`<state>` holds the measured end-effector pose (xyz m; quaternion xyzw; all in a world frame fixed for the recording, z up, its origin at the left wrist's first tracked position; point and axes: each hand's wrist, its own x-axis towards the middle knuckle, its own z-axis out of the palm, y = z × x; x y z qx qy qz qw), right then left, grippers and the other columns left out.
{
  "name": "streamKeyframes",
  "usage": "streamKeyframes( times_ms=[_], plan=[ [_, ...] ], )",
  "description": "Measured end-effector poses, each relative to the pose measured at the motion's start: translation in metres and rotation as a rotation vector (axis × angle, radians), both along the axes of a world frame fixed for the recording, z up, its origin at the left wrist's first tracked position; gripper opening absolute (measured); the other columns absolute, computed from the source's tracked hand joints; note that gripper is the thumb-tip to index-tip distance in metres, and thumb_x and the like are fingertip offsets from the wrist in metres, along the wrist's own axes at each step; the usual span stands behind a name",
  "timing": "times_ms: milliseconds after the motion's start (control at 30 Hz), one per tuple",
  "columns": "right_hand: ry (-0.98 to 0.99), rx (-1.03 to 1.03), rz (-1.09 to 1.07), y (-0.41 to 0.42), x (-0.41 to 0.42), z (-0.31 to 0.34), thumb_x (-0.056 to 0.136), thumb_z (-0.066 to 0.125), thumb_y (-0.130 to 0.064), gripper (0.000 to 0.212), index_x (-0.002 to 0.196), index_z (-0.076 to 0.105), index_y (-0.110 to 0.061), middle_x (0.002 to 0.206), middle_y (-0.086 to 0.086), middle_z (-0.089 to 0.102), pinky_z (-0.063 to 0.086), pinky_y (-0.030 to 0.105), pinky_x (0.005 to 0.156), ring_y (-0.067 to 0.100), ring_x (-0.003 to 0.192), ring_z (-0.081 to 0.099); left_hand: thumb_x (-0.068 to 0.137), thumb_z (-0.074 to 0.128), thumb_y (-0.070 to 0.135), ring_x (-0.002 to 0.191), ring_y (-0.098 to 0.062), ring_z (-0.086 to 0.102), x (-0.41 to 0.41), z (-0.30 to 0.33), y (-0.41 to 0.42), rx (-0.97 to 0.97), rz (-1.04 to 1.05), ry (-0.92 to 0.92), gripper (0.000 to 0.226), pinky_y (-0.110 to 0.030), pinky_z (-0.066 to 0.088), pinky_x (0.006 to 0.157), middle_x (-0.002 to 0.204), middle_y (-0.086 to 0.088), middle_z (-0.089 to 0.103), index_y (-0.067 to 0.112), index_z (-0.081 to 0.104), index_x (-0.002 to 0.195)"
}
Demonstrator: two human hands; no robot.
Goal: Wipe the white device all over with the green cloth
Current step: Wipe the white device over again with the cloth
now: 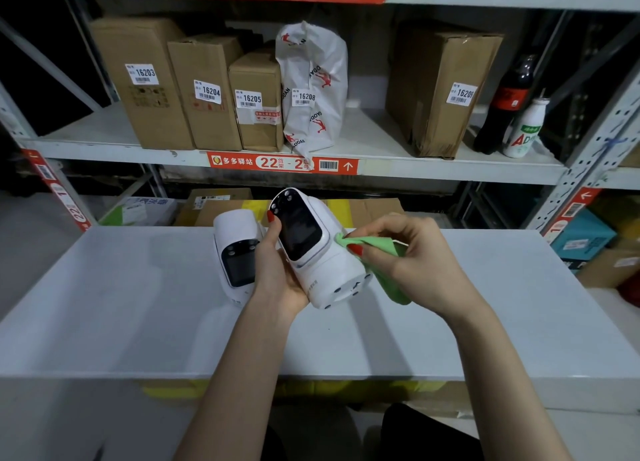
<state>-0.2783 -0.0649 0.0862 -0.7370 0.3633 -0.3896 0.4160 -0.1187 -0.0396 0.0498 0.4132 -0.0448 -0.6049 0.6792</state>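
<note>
My left hand (277, 270) grips a white device (322, 270) with a dark screen, holding it tilted above the white table (138, 304). Its black face points up and toward me, and its base with small round holes faces down and to the right. My right hand (408, 266) pinches a green cloth (381, 249) and presses it against the device's right side. Part of the cloth hangs below my palm. A second, similar white device (237, 252) lies on the table just left of my left hand.
Metal shelving stands behind the table. On its shelf (381, 138) are labelled cardboard boxes (207, 90), a white printed bag (313, 83), a dark soda bottle (505, 104) and a white drink bottle (524, 129). More boxes sit lower at the right (585, 235).
</note>
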Motion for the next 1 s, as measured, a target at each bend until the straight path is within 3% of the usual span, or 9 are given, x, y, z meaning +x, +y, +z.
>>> streamKeyframes(
  times_ms=[67,200,333,467,567,833,1000],
  plan=[
    [0.011,0.016,0.073,0.003,0.000,0.002,0.080,0.074,-0.002,0.014,0.083,0.077,-0.015,0.078,-0.014,0.064,0.041,0.010,0.057,0.002,0.068,0.059,0.095,0.048,0.056,0.089,-0.036,0.072,0.000,-0.001,-0.001,0.013,0.023,0.016,0.051,-0.047,0.055,0.083,0.103,-0.019,0.075,0.012,0.069,0.110],
    [0.084,-0.015,0.188,0.006,0.001,0.005,0.079,0.075,-0.001,0.016,0.086,0.079,-0.015,0.074,-0.008,0.059,0.038,0.011,0.054,0.003,0.060,0.053,0.093,0.049,0.057,0.113,-0.039,0.064,0.001,-0.003,-0.002,0.047,0.067,0.032,0.054,-0.054,0.046,0.102,0.117,-0.020,0.070,0.014,0.067,0.121],
    [0.073,0.011,0.128,0.005,0.003,0.003,0.080,0.073,0.000,0.015,0.086,0.078,-0.013,0.077,-0.005,0.059,0.036,0.008,0.048,0.002,0.055,0.054,0.095,0.051,0.052,0.109,-0.037,0.065,0.000,-0.003,-0.003,0.022,0.112,0.058,0.040,-0.054,0.047,0.100,0.111,-0.016,0.072,0.017,0.069,0.100],
    [0.045,-0.012,-0.041,-0.002,0.004,-0.004,0.081,0.073,-0.009,0.018,0.077,0.073,-0.026,0.081,-0.008,0.067,0.048,0.024,0.065,0.019,0.078,0.062,0.096,0.050,0.051,0.088,-0.034,0.069,-0.002,-0.001,-0.002,-0.023,0.111,0.059,0.041,-0.048,0.052,0.087,0.085,-0.013,0.077,0.016,0.070,0.091],
    [0.058,-0.039,-0.127,-0.008,0.003,-0.009,0.084,0.071,-0.011,0.021,0.073,0.068,-0.029,0.074,-0.014,0.067,0.049,0.029,0.070,0.017,0.077,0.062,0.095,0.051,0.051,0.075,-0.030,0.071,-0.002,0.000,0.000,-0.053,0.084,0.059,0.041,-0.043,0.052,0.083,0.077,-0.010,0.076,0.016,0.071,0.086],
    [-0.093,-0.011,-0.054,-0.004,0.008,-0.005,0.084,0.072,-0.009,0.019,0.076,0.071,-0.027,0.081,-0.007,0.073,0.051,0.030,0.074,0.021,0.084,0.066,0.094,0.049,0.056,0.078,-0.029,0.071,-0.002,0.002,0.002,-0.058,-0.014,0.003,0.047,-0.041,0.055,0.077,0.089,-0.011,0.077,0.017,0.075,0.092],
    [-0.017,0.019,-0.179,-0.012,0.004,-0.016,0.085,0.068,-0.008,0.010,0.080,0.070,-0.017,0.083,0.000,0.072,0.053,0.039,0.072,0.027,0.082,0.064,0.093,0.050,0.058,0.085,-0.029,0.073,0.000,0.001,0.003,-0.066,-0.017,0.007,0.050,-0.040,0.059,0.075,0.102,-0.009,0.076,0.017,0.073,0.109]
  ],
)
